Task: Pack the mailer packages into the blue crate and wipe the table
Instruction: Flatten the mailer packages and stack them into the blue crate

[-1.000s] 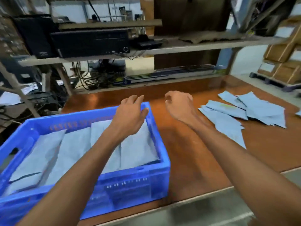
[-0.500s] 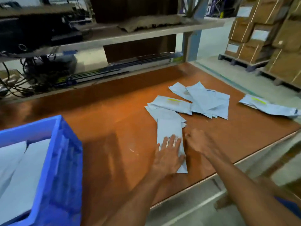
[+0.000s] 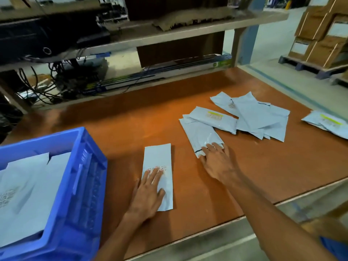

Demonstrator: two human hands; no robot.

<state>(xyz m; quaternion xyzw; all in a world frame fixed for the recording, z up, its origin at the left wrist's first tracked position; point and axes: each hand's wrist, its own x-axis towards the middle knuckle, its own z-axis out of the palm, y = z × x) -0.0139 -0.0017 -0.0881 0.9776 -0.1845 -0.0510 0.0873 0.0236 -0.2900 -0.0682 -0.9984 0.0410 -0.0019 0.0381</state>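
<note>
Mailer (image 3: 159,159) slid left, orange table (image 3: 131,129), stacked boxes (image 3: 323,36)

This is a warehouse packing station. Brown cardboard cartons with white labels (image 3: 323,34) stand stacked on a blue pallet (image 3: 308,67) on a pale concrete floor (image 3: 273,53) beside an orange-brown wooden workbench (image 3: 131,125). The bench carries grey plastic mailer bags (image 3: 254,115) and a blue plastic crate (image 3: 84,185), with black electronics boxes (image 3: 28,40) and tangled black cables (image 3: 47,85) at grey shelving (image 3: 188,32) behind.
</note>
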